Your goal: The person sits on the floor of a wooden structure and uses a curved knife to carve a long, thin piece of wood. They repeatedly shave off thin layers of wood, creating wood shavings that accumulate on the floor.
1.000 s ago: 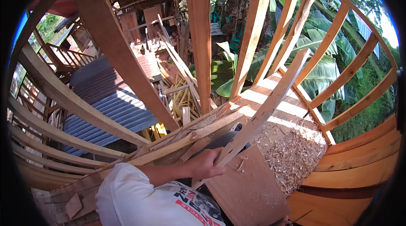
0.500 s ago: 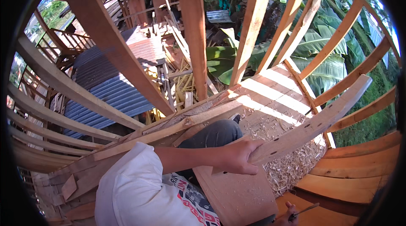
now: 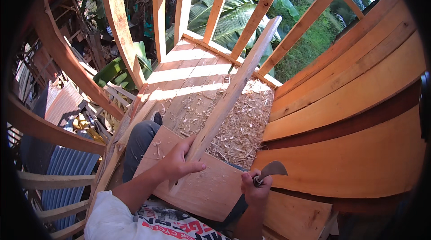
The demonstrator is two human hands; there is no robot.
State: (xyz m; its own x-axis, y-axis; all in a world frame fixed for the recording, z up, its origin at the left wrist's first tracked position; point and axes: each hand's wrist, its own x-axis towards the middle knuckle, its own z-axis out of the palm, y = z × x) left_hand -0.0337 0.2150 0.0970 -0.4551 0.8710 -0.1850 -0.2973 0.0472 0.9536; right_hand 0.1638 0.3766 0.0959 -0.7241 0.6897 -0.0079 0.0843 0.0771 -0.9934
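Note:
My left hand (image 3: pixel 178 162) is wrapped round the near end of a long, slim wooden bar (image 3: pixel 233 91), its thumb lying along the side. The bar slants up and away to the right, its far end raised near the slatted frame. In my right hand (image 3: pixel 257 189) is a knife (image 3: pixel 274 169) with a short, broad, curved blade, which points right; its handle is mostly hidden by my fingers. The blade is apart from the bar. Across my lap rests a flat wooden board (image 3: pixel 204 190), under the bar's near end, with a few shavings on it.
Curled wood shavings (image 3: pixel 238 127) cover the plank floor (image 3: pixel 179 76) ahead. Upright wooden posts (image 3: pixel 119 24) stand on the left and far sides, with banana leaves (image 3: pixel 224 8) beyond. An orange-brown plank wall (image 3: pixel 341 154) rises at the right. Corrugated sheets (image 3: pixel 74 172) lie below at the left.
The view has swung right. The bar now points more steeply away from me and shows a narrower face. My right hand with the knife has come up into fuller view, nearer the bar.

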